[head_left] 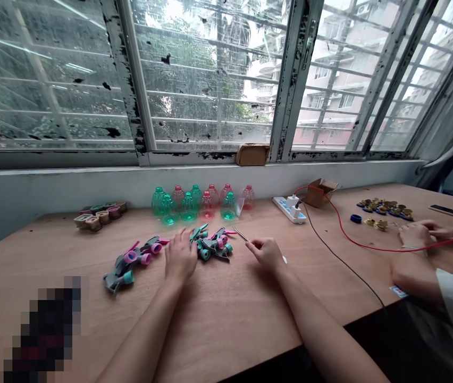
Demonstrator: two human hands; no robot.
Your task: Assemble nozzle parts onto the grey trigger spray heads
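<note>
My left hand (181, 256) lies palm down with its fingers stretched out, at the left edge of a pile of trigger spray heads (210, 246) in grey, teal and pink. Its fingertips are close to the pile; whether they touch it I cannot tell. My right hand (267, 252) is closed round a thin metal tool that looks like tweezers (242, 234), whose tip points up and left towards the pile's right side. Left of my left hand lies another loose group of spray heads (142, 257), some with pink collars and one with a teal collar.
Clear green bottles (189, 207) and red bottles (248, 197) stand by the wall. Small stacked blocks (99, 215) lie at left. A power strip (289, 209) with cables and a cardboard box (319, 192) are at right. Another person's hands (416, 234) are near gold-coloured parts (386, 207).
</note>
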